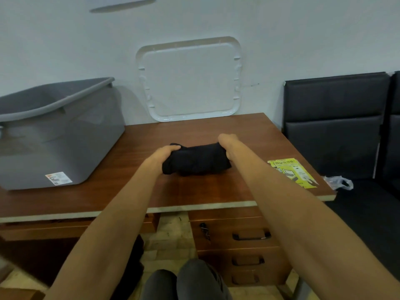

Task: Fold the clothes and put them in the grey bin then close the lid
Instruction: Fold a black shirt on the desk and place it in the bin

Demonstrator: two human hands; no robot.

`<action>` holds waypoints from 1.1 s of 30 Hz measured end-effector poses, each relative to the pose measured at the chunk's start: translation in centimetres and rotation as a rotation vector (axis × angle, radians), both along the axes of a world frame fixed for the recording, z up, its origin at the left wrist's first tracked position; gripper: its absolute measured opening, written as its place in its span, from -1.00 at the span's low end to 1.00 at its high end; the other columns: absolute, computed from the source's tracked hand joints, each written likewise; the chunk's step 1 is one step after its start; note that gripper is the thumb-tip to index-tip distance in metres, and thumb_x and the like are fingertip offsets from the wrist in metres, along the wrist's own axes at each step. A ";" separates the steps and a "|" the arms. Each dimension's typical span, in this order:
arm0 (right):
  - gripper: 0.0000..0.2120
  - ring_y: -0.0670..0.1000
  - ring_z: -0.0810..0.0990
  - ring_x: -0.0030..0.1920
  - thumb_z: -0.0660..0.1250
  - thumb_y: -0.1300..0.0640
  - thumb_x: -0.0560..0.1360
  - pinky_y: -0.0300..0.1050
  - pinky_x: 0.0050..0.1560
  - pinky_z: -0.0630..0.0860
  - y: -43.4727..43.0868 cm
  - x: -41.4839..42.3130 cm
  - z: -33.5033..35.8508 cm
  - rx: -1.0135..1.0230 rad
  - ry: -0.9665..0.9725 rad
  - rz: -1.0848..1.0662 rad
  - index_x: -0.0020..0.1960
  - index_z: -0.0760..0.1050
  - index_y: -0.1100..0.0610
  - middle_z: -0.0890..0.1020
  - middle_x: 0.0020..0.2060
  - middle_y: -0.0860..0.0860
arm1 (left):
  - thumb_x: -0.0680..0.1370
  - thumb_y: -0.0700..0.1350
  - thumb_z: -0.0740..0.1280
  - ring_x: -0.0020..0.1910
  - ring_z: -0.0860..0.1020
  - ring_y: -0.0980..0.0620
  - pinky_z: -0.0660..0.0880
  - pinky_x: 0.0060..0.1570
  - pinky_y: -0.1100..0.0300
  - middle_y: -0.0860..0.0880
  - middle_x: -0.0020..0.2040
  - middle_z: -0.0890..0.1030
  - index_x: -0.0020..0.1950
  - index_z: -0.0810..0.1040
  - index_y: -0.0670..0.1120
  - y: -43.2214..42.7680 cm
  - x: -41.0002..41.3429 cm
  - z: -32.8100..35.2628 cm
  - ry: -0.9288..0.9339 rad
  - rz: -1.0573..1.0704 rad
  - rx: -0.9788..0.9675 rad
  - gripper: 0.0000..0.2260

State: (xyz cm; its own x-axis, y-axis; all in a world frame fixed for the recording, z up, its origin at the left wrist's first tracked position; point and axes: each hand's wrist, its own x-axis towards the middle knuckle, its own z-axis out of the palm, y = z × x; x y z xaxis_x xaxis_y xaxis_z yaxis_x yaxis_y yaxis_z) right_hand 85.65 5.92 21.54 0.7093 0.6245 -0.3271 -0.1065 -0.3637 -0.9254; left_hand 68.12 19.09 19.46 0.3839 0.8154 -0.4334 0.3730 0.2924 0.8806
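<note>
Knees (pixel 184 280) at six o'clock; left hand (pixel 166 151) and right hand (pixel 227 146) curl fingers round both ends of the black garment (pixel 197 162) on the counter (pixel 194 191).

Head cam is looking fwd & down at the desk (pixel 205 187) from its near edge. It's facing the wall (pixel 281 40).

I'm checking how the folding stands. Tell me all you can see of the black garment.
The black garment is soft, dark cloth bunched into a compact oblong bundle with rumpled edges; no print shows. It lies near the middle of the brown wooden desk, apart from the grey bin. The left hand grips its left end, the right hand its right end.
</note>
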 end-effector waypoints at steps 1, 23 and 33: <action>-0.66 0.15 0.54 0.12 0.24 0.20 0.62 0.03 0.11 0.51 0.7 0.6 0.2 0.008 0.031 0.001 0.38 0.42 0.23 0.56 0.19 0.17 | 0.60 0.01 0.41 -0.12 0.61 -0.12 0.56 -0.20 0.05 -0.18 -0.05 0.63 0.09 0.53 -0.18 0.9 0.6 -0.1 -0.008 0.012 -0.013 -0.73; -0.73 0.20 0.70 0.07 0.47 0.13 0.48 0.20 0.19 0.62 21.0 9.5 15.7 -0.110 0.235 0.254 0.13 0.63 0.24 0.72 0.05 0.17 | 0.56 0.07 0.45 0.11 0.60 -0.21 0.57 -0.04 -0.04 -0.19 0.21 0.61 0.33 0.48 -0.20 20.9 7.1 16.9 0.053 0.199 -0.040 -0.52; -0.73 0.16 0.66 0.12 0.42 0.16 0.53 0.06 0.12 0.63 26.9 1.8 35.2 -0.117 0.166 0.456 0.20 0.56 0.22 0.66 0.12 0.15 | 0.57 0.10 0.44 0.11 0.64 -0.21 0.62 -0.06 -0.02 -0.23 0.14 0.66 0.29 0.56 -0.16 21.8 -3.2 36.9 0.120 0.271 -0.044 -0.58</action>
